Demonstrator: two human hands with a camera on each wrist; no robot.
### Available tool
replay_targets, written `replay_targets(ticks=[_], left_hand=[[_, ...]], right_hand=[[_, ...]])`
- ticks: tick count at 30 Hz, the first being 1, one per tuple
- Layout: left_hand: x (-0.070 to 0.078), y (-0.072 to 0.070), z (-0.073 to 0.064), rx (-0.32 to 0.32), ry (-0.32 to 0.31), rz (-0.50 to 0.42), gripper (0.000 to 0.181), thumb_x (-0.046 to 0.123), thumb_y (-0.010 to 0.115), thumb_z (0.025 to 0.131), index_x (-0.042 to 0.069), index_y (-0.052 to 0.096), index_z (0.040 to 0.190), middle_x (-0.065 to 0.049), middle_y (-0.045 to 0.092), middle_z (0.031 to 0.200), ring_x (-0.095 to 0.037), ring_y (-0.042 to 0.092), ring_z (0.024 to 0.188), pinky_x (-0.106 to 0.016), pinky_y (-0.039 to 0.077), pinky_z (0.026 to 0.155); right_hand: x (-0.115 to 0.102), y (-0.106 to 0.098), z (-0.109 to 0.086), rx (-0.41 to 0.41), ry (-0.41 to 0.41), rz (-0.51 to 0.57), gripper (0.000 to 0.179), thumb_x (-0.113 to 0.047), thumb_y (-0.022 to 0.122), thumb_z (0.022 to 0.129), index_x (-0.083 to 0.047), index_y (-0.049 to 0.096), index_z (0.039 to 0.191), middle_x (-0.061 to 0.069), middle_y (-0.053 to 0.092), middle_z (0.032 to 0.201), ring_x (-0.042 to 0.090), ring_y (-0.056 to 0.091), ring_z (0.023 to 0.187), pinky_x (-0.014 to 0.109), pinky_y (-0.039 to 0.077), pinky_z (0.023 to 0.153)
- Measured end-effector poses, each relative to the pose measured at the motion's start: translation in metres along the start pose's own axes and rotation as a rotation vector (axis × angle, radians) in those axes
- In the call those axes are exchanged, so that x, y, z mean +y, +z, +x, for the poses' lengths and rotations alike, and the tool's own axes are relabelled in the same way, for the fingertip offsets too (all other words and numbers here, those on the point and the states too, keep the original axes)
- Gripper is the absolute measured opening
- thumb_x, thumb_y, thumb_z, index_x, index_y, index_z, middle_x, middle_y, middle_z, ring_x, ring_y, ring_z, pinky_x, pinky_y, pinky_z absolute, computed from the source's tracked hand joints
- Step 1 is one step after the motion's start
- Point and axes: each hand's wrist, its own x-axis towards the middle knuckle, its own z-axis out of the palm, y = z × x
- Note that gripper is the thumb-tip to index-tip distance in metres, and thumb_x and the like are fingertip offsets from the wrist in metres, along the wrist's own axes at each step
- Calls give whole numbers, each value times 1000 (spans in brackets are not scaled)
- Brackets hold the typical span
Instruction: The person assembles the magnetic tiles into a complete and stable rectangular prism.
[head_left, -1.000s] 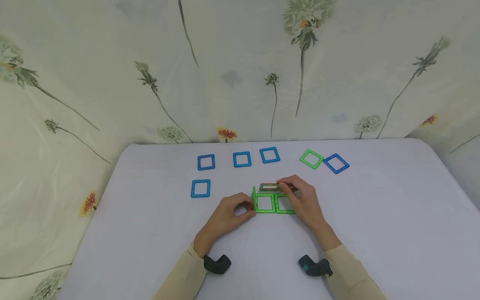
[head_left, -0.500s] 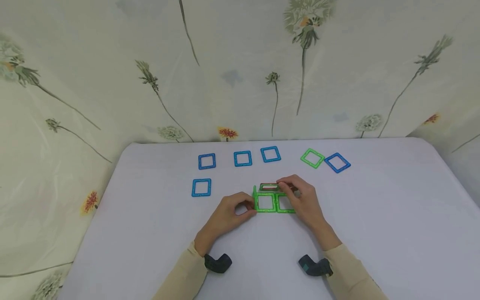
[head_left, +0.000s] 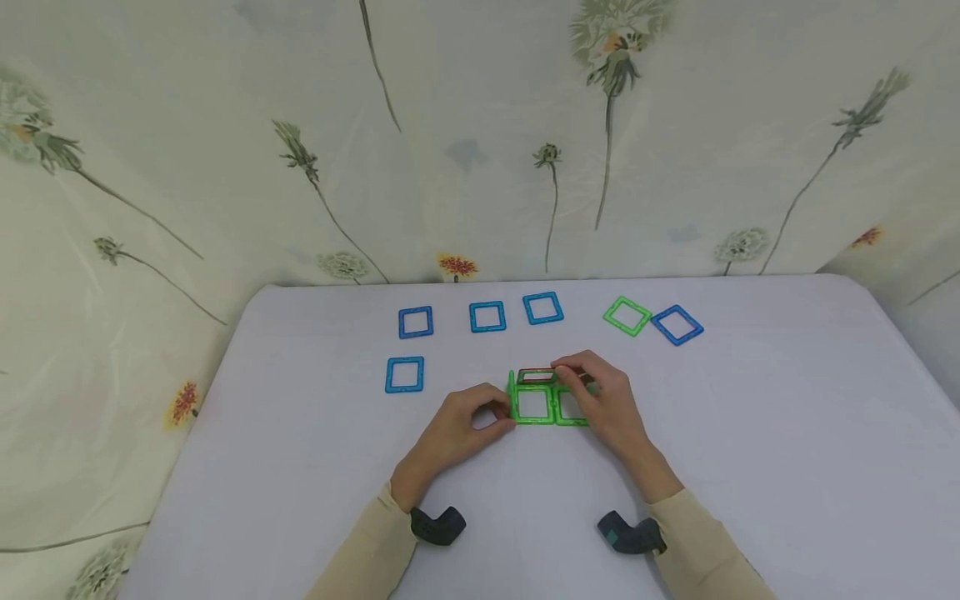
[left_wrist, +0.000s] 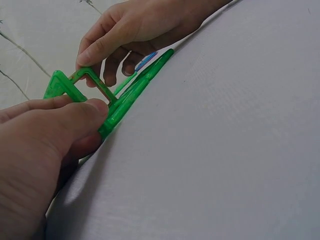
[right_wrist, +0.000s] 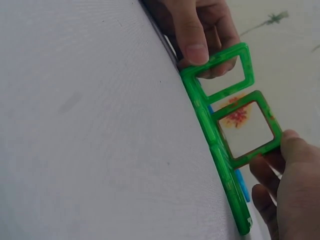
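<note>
1. Green flat frames [head_left: 555, 408] lie side by side on the white table [head_left: 772, 433]; my right hand [head_left: 604, 402] partly blocks one.
2. My left hand [head_left: 459, 423] pinches the upright green frame [head_left: 512, 396].
3. My right hand pinches the red-edged green frame [right_wrist: 268, 116] over the flat pair's far edge; I cannot confirm contact.
4. Blue frames [head_left: 487, 329] lie around.
5. Since the earlier frame, the red-edged piece has lowered.

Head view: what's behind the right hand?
The right-hand flat green square: its left part shows, its right edge is covered by the right hand. The red-edged green square that hand pinches has its right end hidden too. Anything else there can't be seen.
</note>
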Motion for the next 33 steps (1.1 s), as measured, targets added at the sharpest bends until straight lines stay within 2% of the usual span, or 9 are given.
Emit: replay_targets(ticks=[33], left_hand=[[0,0,0,10,17,11,22,17,71,84,18,64,105,9,65,95,-3,58,88,-20,50,82]], right_hand=[[-4,4,-1,-34,89,-38,14,-24,58,93,-21,65,105,-8,68,99,2,61,85,15,50,74]])
